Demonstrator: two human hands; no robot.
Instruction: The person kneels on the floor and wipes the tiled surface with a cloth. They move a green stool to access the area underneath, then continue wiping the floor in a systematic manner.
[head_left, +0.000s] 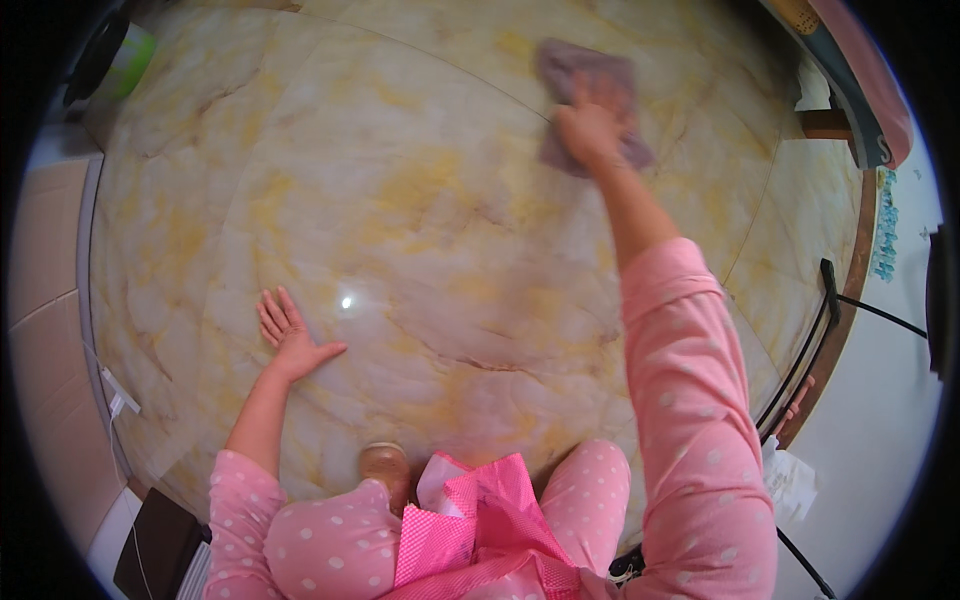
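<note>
My right hand (596, 124) presses flat on a greyish-purple cloth (559, 154) on the marbled tile floor (435, 247), far out at the upper right; hand and cloth are blurred. Lower left, my left hand (292, 341) rests on the floor with its fingers spread and nothing in it. A small bright reflection shines on the tiles to its right. A pink checked apron (495, 510) hangs between my knees, and one brown shoe (386, 469) shows beside my left knee.
A green and black container (124, 64) stands at the upper left. Along the left edge are a tiled surface (49, 232) and a white power strip (120, 394) with a cable. At right are a black metal frame (799, 360), a wall and bedding (862, 82).
</note>
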